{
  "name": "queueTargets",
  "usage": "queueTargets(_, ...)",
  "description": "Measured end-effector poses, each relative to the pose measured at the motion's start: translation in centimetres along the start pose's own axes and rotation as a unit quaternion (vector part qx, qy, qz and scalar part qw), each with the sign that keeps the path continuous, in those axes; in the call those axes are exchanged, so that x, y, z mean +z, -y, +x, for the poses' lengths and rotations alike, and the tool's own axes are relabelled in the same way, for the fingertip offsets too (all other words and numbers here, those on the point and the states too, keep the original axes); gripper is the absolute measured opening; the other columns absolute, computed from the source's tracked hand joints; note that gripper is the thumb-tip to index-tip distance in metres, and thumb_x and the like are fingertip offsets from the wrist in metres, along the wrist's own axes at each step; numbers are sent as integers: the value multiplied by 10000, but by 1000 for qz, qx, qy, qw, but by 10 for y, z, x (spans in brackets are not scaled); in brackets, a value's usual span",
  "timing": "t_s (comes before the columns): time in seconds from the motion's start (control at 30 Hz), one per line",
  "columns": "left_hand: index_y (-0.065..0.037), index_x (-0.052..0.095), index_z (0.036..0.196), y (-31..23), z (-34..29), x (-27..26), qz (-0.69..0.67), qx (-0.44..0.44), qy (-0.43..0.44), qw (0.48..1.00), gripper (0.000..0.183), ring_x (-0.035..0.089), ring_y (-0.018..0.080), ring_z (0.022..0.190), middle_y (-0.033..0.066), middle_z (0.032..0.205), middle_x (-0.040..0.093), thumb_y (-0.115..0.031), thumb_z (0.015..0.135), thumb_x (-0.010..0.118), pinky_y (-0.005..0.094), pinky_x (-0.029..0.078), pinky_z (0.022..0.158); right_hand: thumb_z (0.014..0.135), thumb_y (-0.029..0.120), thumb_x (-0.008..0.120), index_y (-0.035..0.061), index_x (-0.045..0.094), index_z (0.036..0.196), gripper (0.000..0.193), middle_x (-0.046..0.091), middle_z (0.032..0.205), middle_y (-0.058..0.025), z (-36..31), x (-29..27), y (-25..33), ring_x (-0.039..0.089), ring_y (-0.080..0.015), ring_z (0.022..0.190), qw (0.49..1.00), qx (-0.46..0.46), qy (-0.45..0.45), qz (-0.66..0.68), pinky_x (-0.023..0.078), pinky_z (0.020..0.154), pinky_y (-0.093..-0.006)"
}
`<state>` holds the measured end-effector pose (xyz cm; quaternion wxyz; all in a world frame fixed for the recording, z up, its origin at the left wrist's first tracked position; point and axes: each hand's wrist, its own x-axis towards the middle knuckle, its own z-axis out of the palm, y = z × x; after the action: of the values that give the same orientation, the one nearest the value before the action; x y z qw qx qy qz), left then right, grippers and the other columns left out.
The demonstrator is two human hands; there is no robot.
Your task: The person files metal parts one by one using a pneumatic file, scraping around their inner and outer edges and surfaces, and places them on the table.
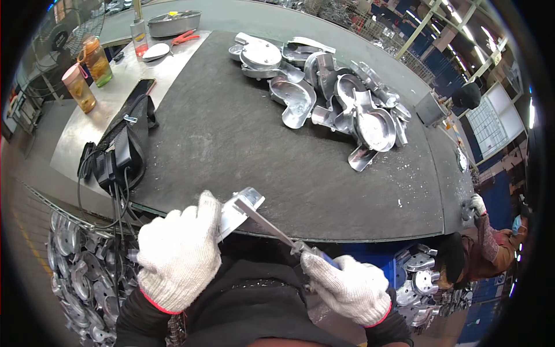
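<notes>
My feed: left gloved hand (pixel 180 254) curled snug round silvery metal casting (pixel 232 218), right gloved hand (pixel 347 286) fisted on handle of flat file (pixel 269 225). Casting's up by left fingers, at dark worktop's (pixel 202 156) near edge, file tip overlapping it.

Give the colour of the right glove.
The right glove is white with a red cuff edge; see head view.

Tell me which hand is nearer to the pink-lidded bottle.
Left. The left hand, holding a metal part, is below and right of the pink-lidded bottle; the right hand, gripping a file, is farther right.
</notes>
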<state>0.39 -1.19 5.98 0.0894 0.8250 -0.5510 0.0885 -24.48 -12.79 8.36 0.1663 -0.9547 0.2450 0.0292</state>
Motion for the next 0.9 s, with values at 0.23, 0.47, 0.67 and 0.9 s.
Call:
queueTargets(0.23, -103, 601, 1156, -8, 14, 0, 32, -1, 14, 999, 406, 682, 264, 747, 41, 784, 643, -88, 771, 729, 422, 490, 674, 794, 252, 845, 267, 700, 1335, 561, 681, 845, -93, -1, -12, -11, 699, -293, 615, 994, 72, -32, -81, 563, 537, -395)
queueTargets(0.47, -77, 656, 1203, -6, 18, -1, 51, 20, 10, 998, 361, 652, 187, 681, 2, 771, 621, -189, 861, 677, 396, 450, 612, 759, 233, 858, 302, 725, 1294, 556, 596, 737, -67, 5, -7, -16, 653, -285, 575, 995, 6, -58, -75, 527, 508, -410)
queueTargets(0.67, -70, 655, 1211, -3, 18, -1, 34, 11, 41, 998, 403, 671, 195, 693, 11, 777, 634, -175, 825, 699, 389, 499, 616, 815, 175, 806, 189, 652, 1403, 607, 721, 918, -115, 6, -15, -27, 725, -278, 700, 992, 21, 8, 122, 574, 605, -353)
queueTargets(0.9, -106, 589, 1092, -7, 22, -1, -2, -39, 41, 998, 411, 684, 296, 771, 61, 783, 644, -66, 716, 750, 446, 510, 682, 1047, 151, 590, 61, 242, 1665, 714, 624, 1383, -107, 11, 2, -48, 659, -117, 872, 726, 183, 217, 627, 568, 764, -285)
